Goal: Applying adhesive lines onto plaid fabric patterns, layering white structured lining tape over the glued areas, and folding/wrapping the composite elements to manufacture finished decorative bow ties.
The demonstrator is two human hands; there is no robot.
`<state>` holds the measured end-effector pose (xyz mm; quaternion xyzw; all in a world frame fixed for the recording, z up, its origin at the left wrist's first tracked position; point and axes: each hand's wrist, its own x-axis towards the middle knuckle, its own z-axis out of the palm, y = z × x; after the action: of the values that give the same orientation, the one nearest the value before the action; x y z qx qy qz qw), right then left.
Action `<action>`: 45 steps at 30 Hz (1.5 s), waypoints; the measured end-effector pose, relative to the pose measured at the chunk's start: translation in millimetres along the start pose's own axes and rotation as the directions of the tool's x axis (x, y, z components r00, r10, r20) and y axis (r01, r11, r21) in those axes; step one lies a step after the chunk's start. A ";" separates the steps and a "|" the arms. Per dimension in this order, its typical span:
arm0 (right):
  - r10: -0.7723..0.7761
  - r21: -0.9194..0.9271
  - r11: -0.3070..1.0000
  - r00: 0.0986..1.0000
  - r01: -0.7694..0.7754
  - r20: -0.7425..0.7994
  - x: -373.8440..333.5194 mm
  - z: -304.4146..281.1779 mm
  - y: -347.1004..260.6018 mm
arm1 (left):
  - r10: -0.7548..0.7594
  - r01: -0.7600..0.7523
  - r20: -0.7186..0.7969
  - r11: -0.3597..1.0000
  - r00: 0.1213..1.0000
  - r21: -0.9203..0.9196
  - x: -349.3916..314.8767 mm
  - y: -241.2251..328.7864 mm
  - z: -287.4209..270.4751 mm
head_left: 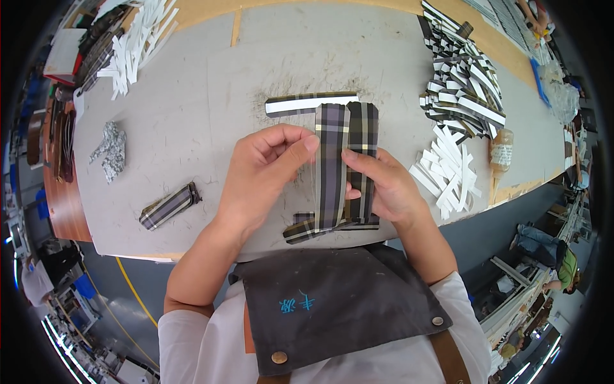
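Observation:
A plaid fabric strip (331, 169), dark with purple-grey and cream lines, is held upright before me. My left hand (272, 163) pinches its left edge near the top between thumb and finger. With the thumb on its right edge, my right hand (384, 182) grips the same strip. A second plaid strip (362, 128) stands just behind it, against my right fingers; I cannot tell whether it is gripped too. Beyond them lies a plaid strip with a white band (297, 104). More plaid pieces (300, 232) lie below my hands near the table's front edge.
A bundle of plaid pieces (167, 206) lies at the left front, a crumpled grey speckled scrap (112, 152) farther left. White strips (137, 48) pile up at the far left. At right are plaid-and-white strips (464, 80), loose white strips (448, 169) and a glue-coloured bottle (502, 152).

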<state>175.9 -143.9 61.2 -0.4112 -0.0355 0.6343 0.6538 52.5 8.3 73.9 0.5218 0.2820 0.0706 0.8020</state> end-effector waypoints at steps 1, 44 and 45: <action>0.003 0.003 1.000 1.000 -0.003 -0.001 -0.6 1.3 -0.1 | -0.004 0.004 -0.002 1.000 1.000 0.000 0.0 -0.4 -0.3; -0.011 -0.063 0.998 0.993 0.004 -0.119 3.5 6.1 -4.3 | -0.064 0.064 -0.021 0.998 0.998 -0.013 10.2 1.5 0.6; -0.012 -0.073 0.997 0.994 0.004 -0.108 4.0 6.3 -4.4 | -0.062 0.062 -0.035 0.998 0.997 -0.002 10.5 2.2 1.3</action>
<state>176.7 -136.8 66.1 -0.4681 -0.0247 0.6067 0.6420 62.4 12.6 72.3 0.5110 0.3119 0.0548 0.7991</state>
